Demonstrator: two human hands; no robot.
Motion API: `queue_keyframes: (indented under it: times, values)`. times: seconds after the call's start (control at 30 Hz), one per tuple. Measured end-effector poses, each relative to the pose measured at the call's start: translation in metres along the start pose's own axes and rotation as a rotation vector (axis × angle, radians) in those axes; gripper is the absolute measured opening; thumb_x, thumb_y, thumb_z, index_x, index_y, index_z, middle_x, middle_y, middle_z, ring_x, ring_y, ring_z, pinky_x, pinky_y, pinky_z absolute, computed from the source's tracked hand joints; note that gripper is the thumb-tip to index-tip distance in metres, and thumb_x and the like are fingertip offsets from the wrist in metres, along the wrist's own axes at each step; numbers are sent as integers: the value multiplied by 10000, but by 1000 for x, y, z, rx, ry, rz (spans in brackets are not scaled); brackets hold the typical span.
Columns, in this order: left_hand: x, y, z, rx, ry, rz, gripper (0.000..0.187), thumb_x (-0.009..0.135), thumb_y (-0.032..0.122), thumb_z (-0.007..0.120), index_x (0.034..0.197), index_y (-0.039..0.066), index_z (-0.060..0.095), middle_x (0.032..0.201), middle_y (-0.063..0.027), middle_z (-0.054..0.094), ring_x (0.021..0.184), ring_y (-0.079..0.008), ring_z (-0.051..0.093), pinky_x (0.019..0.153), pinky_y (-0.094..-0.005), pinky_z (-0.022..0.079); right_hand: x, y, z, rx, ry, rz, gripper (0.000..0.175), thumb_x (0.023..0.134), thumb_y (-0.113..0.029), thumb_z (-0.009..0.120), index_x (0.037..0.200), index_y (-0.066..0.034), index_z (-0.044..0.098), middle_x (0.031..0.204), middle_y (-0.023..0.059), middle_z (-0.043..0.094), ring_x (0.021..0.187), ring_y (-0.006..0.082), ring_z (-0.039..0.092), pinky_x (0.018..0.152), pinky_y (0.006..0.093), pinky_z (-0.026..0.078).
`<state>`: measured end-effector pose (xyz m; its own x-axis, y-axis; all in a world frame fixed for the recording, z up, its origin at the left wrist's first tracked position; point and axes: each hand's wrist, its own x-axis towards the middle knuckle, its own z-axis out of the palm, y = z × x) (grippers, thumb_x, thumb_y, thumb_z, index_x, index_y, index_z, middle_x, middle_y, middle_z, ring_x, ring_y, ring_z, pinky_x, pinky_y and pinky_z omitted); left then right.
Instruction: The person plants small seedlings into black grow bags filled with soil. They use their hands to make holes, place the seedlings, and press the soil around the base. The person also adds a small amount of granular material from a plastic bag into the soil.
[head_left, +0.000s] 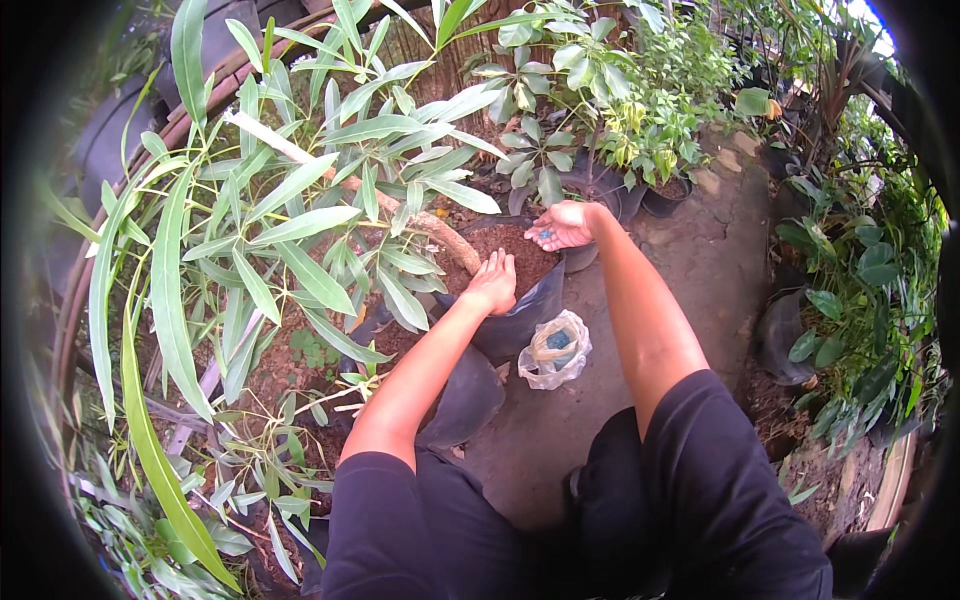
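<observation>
My left hand (493, 283) lies over the near edge of a black plastic grow bag (536, 296), its fingers extended against the brown soil (511, 251) beside the base of a bent woody stem (442, 231). I see nothing held in it. My right hand (564, 225) is turned palm up over the bag's right side, with a small amount of blue granules (544, 235) on its fingers. On the ground below the grow bag stands a translucent plastic bag (555, 367), its top open, with more blue granules (559, 340) inside.
Long green leaves (300, 225) on the leaning stem fill the left side. Another black grow bag (465, 397) is by my left forearm. Potted shrubs (667, 142) stand at the back, and leafy plants (870, 277) line the right edge of the concrete path (705, 247).
</observation>
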<state>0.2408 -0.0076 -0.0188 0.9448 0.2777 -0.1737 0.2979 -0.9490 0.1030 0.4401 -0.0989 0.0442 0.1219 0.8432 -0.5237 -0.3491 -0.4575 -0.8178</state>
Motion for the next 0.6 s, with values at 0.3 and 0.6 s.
queue_keyframes:
  times: [0.3, 0.6]
  values:
    - [7, 1, 2, 11, 96, 34, 661, 740, 40, 541, 1333, -136, 305, 1380, -336, 370, 1333, -407, 350, 1120, -445, 285, 14, -5, -15, -14, 139, -174, 251, 1028, -206, 364, 1109, 6, 471, 1038, 116, 611, 699, 149, 535, 589, 297, 499]
    - [-2, 2, -9, -24, 50, 30, 649, 725, 68, 539, 1300, -135, 316, 1206, -333, 513, 1204, -409, 475, 1046, -442, 364, 10, -5, -7, -67, 217, -223, 268, 993, -224, 407, 1074, 14, 500, 1011, 103, 626, 669, 153, 527, 581, 306, 490]
